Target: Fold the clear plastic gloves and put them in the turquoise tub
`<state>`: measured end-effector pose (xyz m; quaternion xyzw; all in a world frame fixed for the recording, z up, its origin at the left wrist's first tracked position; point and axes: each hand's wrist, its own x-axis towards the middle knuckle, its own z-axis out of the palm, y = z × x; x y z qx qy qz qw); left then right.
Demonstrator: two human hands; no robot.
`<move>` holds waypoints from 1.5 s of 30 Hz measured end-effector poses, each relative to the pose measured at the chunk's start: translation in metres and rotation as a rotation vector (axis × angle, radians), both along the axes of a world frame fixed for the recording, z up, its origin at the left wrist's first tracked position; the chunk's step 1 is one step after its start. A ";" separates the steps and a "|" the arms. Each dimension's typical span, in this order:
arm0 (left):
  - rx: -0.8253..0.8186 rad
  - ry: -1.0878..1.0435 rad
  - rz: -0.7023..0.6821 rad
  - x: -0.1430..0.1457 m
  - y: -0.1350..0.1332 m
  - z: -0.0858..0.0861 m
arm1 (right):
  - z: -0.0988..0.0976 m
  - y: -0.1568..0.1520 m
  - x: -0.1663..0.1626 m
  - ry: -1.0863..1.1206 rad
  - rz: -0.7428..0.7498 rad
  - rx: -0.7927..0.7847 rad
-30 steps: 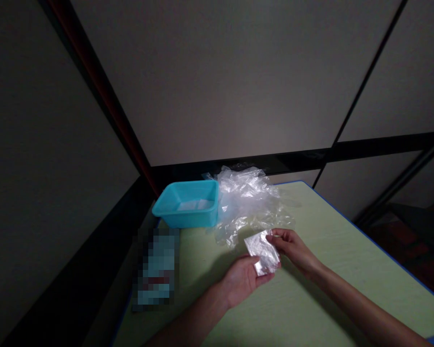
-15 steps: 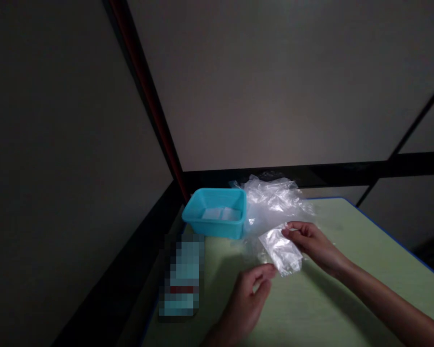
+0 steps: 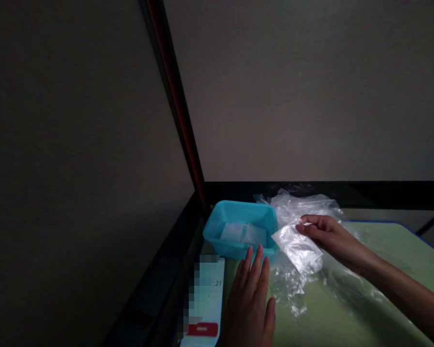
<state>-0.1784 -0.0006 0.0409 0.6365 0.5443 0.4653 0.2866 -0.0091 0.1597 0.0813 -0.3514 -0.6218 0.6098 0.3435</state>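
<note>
Item: your right hand (image 3: 329,241), reaching in from the right with the forearm slanting up toward the table's middle. Wrist nearly straight, back of the hand upward. Grip: thumb and index finger pinched on a folded plastic sheet (image 3: 298,246) at its upper corner.

Item: the folded plastic sheet, silvery and creased, tilted, its near left corner just beside the basin; it hangs in your pinch in front of the plastic pile.

Item: your left hand (image 3: 251,294), back toward you, fingers extended and slightly spread, thumb to the right. Grip: released. Its fingertips overlap the front wall of a turquoise basin (image 3: 227,248); whether they touch, you cannot tell from here.

Item: two pale folded squares (image 3: 244,233), side by side on the basin floor, fine detail unclear.

Item: crumpled clear plastic pile (image 3: 307,205), right of the basin, partly hidden by your right hand and the sheet.

Item: phone (image 3: 211,299) on the green table (image 3: 383,236), screen partly pixelated, lower end cut off by the frame. Your left wrist is lost in shadow.
</note>
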 end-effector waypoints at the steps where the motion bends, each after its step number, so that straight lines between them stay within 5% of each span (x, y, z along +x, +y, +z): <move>1: 0.001 0.029 -0.005 -0.001 0.003 0.001 | 0.000 0.002 -0.002 0.000 0.001 -0.003; 11: -0.099 0.755 0.013 -0.001 0.008 0.007 | 0.007 0.014 -0.009 -0.053 0.063 -0.015; 25: 0.060 0.912 0.049 -0.005 -0.012 -0.026 | 0.042 0.024 -0.064 -0.186 0.218 0.247; 32: 0.135 0.934 0.023 -0.010 -0.011 -0.027 | 0.020 0.025 -0.130 -0.466 0.526 0.602; 45: 0.145 0.874 0.111 -0.001 -0.009 -0.046 | -0.016 0.030 -0.188 -0.823 0.704 0.534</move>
